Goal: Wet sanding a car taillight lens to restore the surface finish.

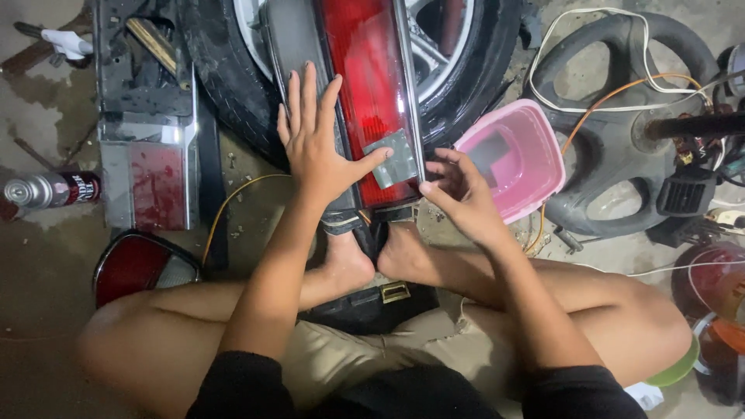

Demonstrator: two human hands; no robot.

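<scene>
On the floor, between the feet: a long red tail lamp (365, 85) stands propped, its top leaning on a tyre (225, 85) with a silver rim (434, 54).
Left hand (318, 143): spread wide and flat, palm against the lamp's dark left edge, thumb stretched across to a grey patch (394, 159) on the red lens; it grips nothing, only presses.
Right hand (458, 190): fingers bent and close together, tips at the patch's lower right corner and the lamp's right edge; whether it pinches anything small I cannot tell.
Patch: a dull grey square low on the lens, lying flat, its left side under the left thumb.
Feet (380, 260): bare, soles together at the lamp's lower end, bracing it.
Nearby: a pink tub (516, 159) just right of the lamp; a steering wheel (621, 124) with loose wires beyond it; a spray can (50, 188) well off to the left; a second lamp (143, 268) by the left knee.
Risk, slip: the lamp rests only on tyre, feet and one palm, so a harder push from the right fingers could slide it sideways.
Risk, patch: uneven pressure may lift a corner or shift the square.
Risk, lens: too much weight from the flat hand might crack the plastic.
</scene>
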